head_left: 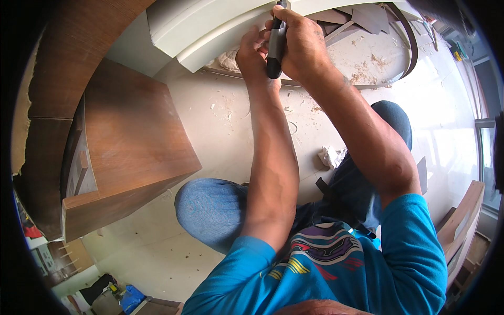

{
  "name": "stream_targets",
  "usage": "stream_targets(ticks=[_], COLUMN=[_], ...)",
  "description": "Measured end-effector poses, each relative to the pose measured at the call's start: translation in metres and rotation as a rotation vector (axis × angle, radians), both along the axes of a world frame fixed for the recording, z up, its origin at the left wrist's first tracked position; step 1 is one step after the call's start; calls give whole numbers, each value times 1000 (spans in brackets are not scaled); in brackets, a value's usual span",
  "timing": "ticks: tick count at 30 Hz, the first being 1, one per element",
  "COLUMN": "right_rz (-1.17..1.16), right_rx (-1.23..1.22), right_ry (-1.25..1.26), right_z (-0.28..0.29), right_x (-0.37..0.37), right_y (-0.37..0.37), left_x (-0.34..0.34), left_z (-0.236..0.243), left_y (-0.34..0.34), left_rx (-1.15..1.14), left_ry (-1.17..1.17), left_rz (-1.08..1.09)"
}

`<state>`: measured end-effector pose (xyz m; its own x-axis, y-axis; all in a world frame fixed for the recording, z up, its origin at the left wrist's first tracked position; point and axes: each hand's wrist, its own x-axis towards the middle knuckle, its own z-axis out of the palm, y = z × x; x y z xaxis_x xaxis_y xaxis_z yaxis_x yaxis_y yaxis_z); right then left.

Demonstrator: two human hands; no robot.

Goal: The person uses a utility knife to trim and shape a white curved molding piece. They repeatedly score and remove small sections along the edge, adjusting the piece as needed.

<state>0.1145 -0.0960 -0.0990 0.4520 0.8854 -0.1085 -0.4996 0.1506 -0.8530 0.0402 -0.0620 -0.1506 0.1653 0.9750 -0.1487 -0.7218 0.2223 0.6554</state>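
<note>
Running down the far left, a brown wooden panel (55, 79) stands near a brown wooden box (136, 131). In the lower left corner, a blue bundle (131, 298) sits among other odds and ends. Further along, white boards (205, 31) reach across the top, and just by their edge comes the person's left hand (252, 52). Its fingers are curled close to the tool, though from here I can't tell whether they pinch anything. The tool (276, 52), thick, black and grey, is between the two hands, its rounded black end pointing back toward the person. The right hand (305, 44) is wrapped around it, thumb near the far end. A crumpled white thing (332, 156) lies on the floor (220, 121) beside the right knee. Past the right hand, flat scraps (370, 20) lie heaped near wood shavings (377, 61), with a dark curved strip (413, 44) bending round them. Wooden planks (462, 226) stand at the far right.
</note>
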Motion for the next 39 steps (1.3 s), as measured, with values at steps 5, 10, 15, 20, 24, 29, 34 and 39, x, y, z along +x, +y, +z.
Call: stream_targets(ticks=[5,10,15,20,24,29,34,39], right_rz=[-2,-44,-57,-126,-91,-169,-22,0], right_rx=[-49,-29,-20,35,73,306,74,-34], right_ry=[-63,131,90,262,-6,-977,-190,30], right_z=[3,9,4,12,2,-74,-27,2], right_x=[-1,-15,-17,-22,-13,22,1,-4], right_y=[-2,0,-1,-16,-17,20,10,-2], left_x=[0,-1,-5,-1,-6,0,-3,-2], left_z=[-4,-8,-6,-7,-5,1,-1,0], left_y=[3,9,5,6,2,-2,0,-1], left_rx=[1,36,20,-1,24,-24,0,26], left_ry=[-3,-21,-96,-75,-9,-21,-35,-16], left_rz=[-8,-37,-90,-49,-121,-79,-44,-2])
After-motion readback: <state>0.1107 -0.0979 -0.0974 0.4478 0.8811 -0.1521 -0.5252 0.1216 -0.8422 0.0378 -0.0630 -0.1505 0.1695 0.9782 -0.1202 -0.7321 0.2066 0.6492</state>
